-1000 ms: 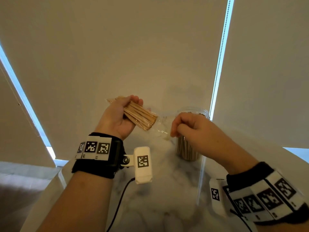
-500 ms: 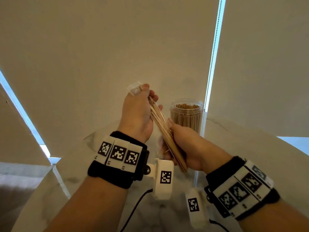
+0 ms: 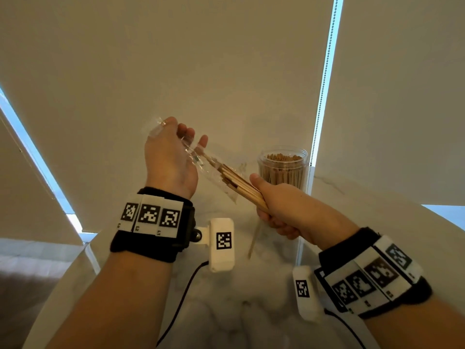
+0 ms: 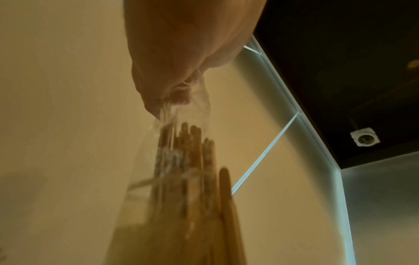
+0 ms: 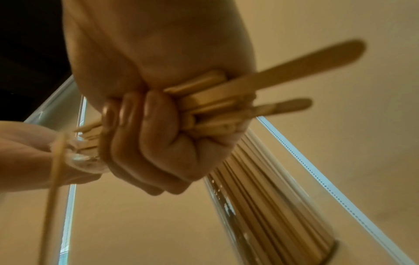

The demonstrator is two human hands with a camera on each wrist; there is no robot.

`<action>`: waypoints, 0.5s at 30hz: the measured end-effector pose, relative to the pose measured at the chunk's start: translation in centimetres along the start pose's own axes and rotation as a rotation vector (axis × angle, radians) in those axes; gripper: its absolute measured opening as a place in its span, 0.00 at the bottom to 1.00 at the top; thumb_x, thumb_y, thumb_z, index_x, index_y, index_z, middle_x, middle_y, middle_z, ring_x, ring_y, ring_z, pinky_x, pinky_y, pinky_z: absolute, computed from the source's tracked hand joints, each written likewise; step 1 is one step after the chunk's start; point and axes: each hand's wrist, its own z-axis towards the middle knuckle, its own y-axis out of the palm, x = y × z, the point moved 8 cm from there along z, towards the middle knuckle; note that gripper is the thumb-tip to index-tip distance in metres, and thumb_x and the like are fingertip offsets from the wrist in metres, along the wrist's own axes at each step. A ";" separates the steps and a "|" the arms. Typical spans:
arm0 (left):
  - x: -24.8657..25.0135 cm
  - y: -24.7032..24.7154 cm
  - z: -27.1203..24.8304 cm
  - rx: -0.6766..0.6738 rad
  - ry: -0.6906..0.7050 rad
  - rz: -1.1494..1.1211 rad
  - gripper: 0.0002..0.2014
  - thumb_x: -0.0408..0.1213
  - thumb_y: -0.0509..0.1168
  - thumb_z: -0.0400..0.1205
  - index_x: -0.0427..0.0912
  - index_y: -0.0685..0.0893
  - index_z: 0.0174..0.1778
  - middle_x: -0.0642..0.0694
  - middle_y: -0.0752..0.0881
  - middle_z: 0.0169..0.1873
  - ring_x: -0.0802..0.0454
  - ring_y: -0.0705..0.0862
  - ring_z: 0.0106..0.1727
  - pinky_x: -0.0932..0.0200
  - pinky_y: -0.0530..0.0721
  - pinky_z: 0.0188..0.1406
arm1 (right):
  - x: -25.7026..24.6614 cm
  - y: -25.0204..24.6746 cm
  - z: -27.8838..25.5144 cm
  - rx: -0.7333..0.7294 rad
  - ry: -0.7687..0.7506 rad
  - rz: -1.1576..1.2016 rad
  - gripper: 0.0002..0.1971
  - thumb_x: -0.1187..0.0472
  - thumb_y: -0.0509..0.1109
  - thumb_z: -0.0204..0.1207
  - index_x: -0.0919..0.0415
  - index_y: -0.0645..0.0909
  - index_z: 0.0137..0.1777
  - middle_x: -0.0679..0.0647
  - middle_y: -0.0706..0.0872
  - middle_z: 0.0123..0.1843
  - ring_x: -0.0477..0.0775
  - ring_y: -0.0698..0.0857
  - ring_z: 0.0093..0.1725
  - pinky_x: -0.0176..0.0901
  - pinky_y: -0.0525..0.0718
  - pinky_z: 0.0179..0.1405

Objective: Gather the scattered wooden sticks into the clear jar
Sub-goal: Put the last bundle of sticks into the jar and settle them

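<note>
My right hand [image 3: 274, 205] grips a bundle of flat wooden sticks [image 3: 241, 185] in its fist, their ends poking out past the fingers [image 5: 272, 93]. My left hand [image 3: 173, 157] pinches the end of a clear plastic wrapper [image 3: 201, 159] that still covers the bundle's upper part [image 4: 181, 161]. The two hands are held apart above the table. One loose stick [image 3: 254, 241] hangs or falls below my right hand. The clear jar [image 3: 283, 170], full of upright sticks, stands on the table just behind my right hand and appears at the lower right in the right wrist view [image 5: 260, 206].
The white marble table [image 3: 239, 311] has a curved edge at left and right. Pale roller blinds [image 3: 226, 71] hang close behind the jar, with a bead chain [image 3: 324, 79] at the right. A black cable [image 3: 181, 301] runs from the left wrist camera.
My right hand took hold of the stick bundle and moved down and right with it. My left hand kept the wrapper's end, so the sticks slid partly out. A stick dropped below.
</note>
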 end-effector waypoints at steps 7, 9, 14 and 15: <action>-2.5 -5.0 -0.3 0.161 -0.085 -0.041 0.11 0.37 0.61 0.91 0.40 0.81 0.67 0.45 0.85 0.44 0.49 0.87 0.46 0.39 0.90 0.59 | -0.4 -3.1 -0.4 0.145 -0.045 -0.159 0.32 0.34 0.50 0.83 0.57 0.76 0.28 0.49 0.72 0.18 0.49 0.69 0.17 0.34 0.71 0.20; -3.5 -6.1 -0.6 0.187 -0.111 0.015 0.09 0.38 0.62 0.91 0.41 0.81 0.65 0.45 0.85 0.44 0.49 0.87 0.48 0.41 0.90 0.58 | -0.4 -3.8 -0.3 0.157 -0.065 -0.176 0.31 0.37 0.50 0.84 0.56 0.76 0.28 0.51 0.72 0.21 0.49 0.69 0.17 0.34 0.70 0.19; -7.3 -6.6 -2.5 0.124 -0.240 0.277 0.09 0.43 0.69 0.87 0.44 0.81 0.59 0.44 0.83 0.47 0.50 0.83 0.50 0.46 0.82 0.60 | -0.5 -4.1 -0.1 0.164 -0.089 -0.197 0.29 0.37 0.50 0.82 0.56 0.75 0.28 0.53 0.74 0.21 0.51 0.70 0.16 0.33 0.70 0.18; -8.1 -6.9 -2.7 0.111 -0.267 0.375 0.12 0.45 0.70 0.86 0.42 0.81 0.60 0.44 0.83 0.50 0.50 0.82 0.52 0.46 0.81 0.63 | -0.7 -4.1 -0.2 0.169 -0.095 -0.205 0.30 0.37 0.50 0.82 0.56 0.75 0.28 0.54 0.74 0.21 0.51 0.71 0.16 0.34 0.69 0.19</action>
